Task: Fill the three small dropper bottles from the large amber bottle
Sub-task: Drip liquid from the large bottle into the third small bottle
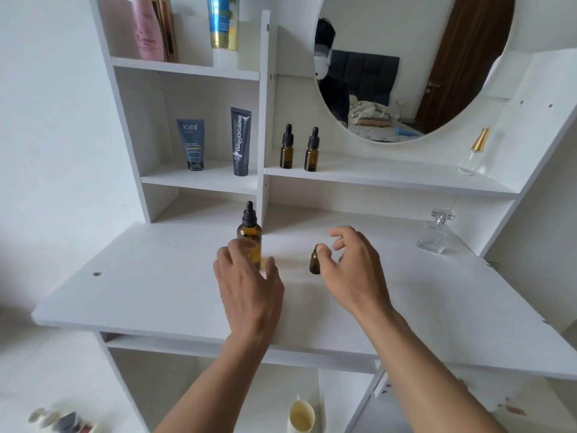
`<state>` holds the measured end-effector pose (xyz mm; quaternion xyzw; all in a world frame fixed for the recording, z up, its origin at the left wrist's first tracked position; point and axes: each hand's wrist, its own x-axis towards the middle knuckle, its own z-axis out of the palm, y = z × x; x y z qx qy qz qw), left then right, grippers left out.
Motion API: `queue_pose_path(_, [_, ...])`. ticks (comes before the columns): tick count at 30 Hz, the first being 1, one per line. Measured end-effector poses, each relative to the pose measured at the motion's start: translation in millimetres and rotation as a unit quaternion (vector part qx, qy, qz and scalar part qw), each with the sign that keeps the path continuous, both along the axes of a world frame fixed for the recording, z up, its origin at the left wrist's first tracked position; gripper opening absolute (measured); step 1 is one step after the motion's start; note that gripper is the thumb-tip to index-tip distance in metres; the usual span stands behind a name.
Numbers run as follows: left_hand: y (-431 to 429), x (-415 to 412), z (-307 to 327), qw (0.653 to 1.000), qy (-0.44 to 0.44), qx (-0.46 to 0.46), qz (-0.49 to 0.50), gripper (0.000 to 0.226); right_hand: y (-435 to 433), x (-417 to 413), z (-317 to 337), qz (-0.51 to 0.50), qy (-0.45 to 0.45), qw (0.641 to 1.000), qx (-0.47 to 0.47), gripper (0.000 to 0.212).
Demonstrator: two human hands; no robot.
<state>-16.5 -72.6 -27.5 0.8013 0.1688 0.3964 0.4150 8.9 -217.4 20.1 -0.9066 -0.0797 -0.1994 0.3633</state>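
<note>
Viewing a white desk [156,292] below a mirror [406,57], I see my left hand [249,285] spread before the big bottle [249,231]. My right hand [351,270], fingers loosely apart, part-hides a small bottle [313,264].

White counter [156,292] w/ shelf unit: top shelf L – pink bottle [148,29], brown-gold box [167,26] just beside it, blue-gold tube [223,23] stood on its cap; mid shelf L – grey "Kahf" tube [191,143] and dark "Glad2Glow" tube [240,142], both cap-down, apart. Round mirror [406,57] at back R, w/ clear gold-capped perfume bottle [474,154] on shelf below it. Square clear glass bottle [435,232] on counter far R; cream-coloured cup [301,415] below counter edge, blurred.
</note>
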Motion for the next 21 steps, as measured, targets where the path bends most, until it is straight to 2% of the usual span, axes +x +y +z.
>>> queue_pose_path(2, [10.3,3.2,2.6,0.999,0.007,-0.027,0.028,0.054,16.3,5.1,19.3,0.063,0.009,0.998,-0.027,0.033])
queue_pose_path(5, [24.3,10.4,4.2,0.997,0.046,-0.07,0.0,0.077,45.1,13.6,49.4,0.142,0.047,0.986,-0.072,0.041])
queue_pose_path(8, [33.0,15.5,2.9,0.991,0.089,-0.087,-0.04,0.084,69.1,24.0,69.5,0.172,0.069,0.977,-0.101,0.046])
queue_pose_path(11, [35.7,18.6,1.1,0.989,0.108,-0.08,-0.064,0.07,83.4,34.9,76.3,0.176,0.07,0.974,-0.127,0.045])
queue_pose_path(15, [38.1,18.3,1.2,0.989,0.113,-0.074,-0.063,0.043,93.1,44.9,75.6,0.165,0.064,0.974,-0.142,0.03])
queue_pose_path(18, [40.1,18.7,1.9,0.989,0.111,-0.075,-0.061,0.04,98.6,45.5,78.6,0.175,0.058,0.97,-0.161,0.029])
queue_pose_path(21, [39.8,18.5,1.8,0.989,0.11,-0.079,-0.063,0.041,101.7,45.9,86.3,0.195,0.059,0.959,-0.199,0.012])
